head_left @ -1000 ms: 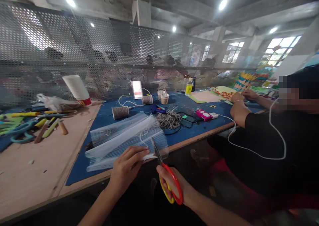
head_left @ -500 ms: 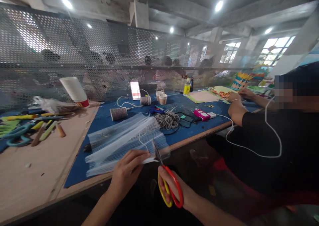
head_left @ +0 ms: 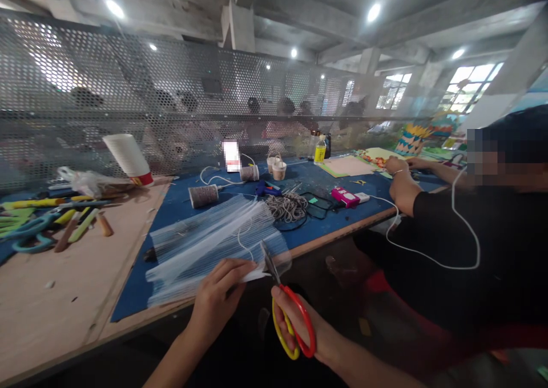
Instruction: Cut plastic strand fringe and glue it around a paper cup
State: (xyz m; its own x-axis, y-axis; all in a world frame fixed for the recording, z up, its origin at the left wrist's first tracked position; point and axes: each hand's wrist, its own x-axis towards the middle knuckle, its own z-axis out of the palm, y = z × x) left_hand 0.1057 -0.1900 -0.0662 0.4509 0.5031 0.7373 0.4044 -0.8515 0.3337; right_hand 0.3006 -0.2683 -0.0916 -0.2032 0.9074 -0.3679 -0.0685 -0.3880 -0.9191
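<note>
A sheer white pleated mesh fabric [head_left: 205, 234] lies spread over the blue mat [head_left: 132, 285] and reaches the table's front edge. My left hand [head_left: 222, 288] pinches its gathered near corner between thumb and fingers. A thin white cord [head_left: 242, 242] lies on the fabric and runs to those fingertips. In my right hand [head_left: 295, 319] is a pair of scissors [head_left: 305, 316] with one red and one yellow handle loop. Their blades point up and away, beside the pinched corner; whether they touch the fabric I cannot tell.
Beyond the fabric lie two cord spools [head_left: 203, 196], a tangle of grey cord [head_left: 287, 207], a blue glue gun [head_left: 268, 189] and a pink box [head_left: 345, 197]. Left are teal scissors [head_left: 36, 234] and stacked paper cups [head_left: 128, 158]. A person in black [head_left: 454, 228] works at right.
Both hands, the fabric and the scissors stay nearly in place. The view shifts slightly, and the neighbouring person's hands have moved a little.
</note>
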